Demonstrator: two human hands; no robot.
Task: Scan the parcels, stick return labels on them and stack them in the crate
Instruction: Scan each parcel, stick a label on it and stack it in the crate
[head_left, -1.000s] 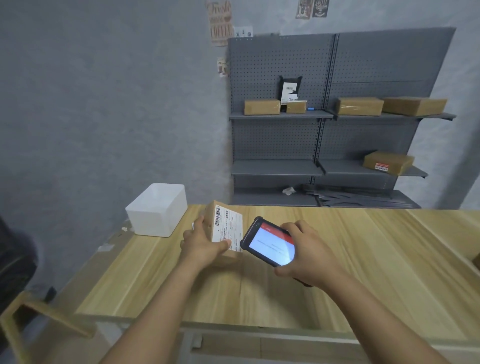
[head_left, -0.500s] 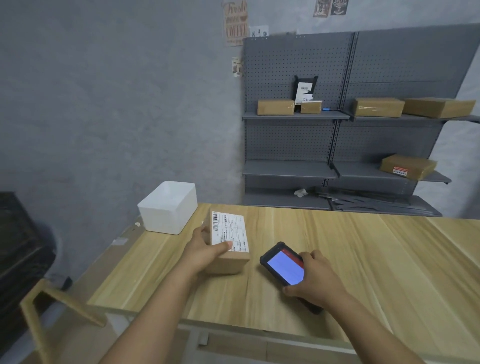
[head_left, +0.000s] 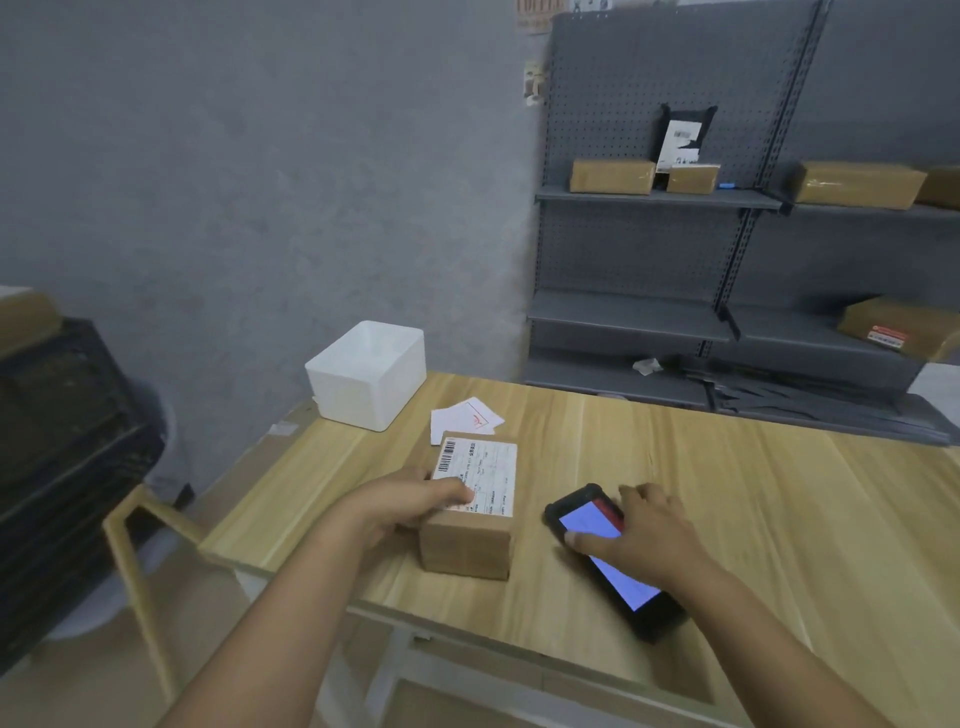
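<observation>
Left hand (head_left: 410, 506) grips brown cardboard parcel (head_left: 470, 525) on wooden tabletop (head_left: 753, 493); right hand (head_left: 649, 535) holds black handheld scanner (head_left: 613, 561), apparently resting flat.

Small parcel stockroom: grey metal pegboard shelving (head_left: 649, 249) holding taped brown cardboard parcels (head_left: 611, 176), pale wood-grain counter (head_left: 727, 493), black plastic crates (head_left: 62, 441) stacked alongside.

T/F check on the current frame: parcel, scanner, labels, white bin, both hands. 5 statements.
1. The parcel lies on the table. True.
2. The left hand holds the scanner. False: it holds the parcel; the right hand is on the scanner.
3. The scanner screen is lit. True.
4. The labels lie inside the white bin. False: they lie on the table beside the bin.
5. The parcel's top is bare. False: a barcoded label covers it.
</observation>
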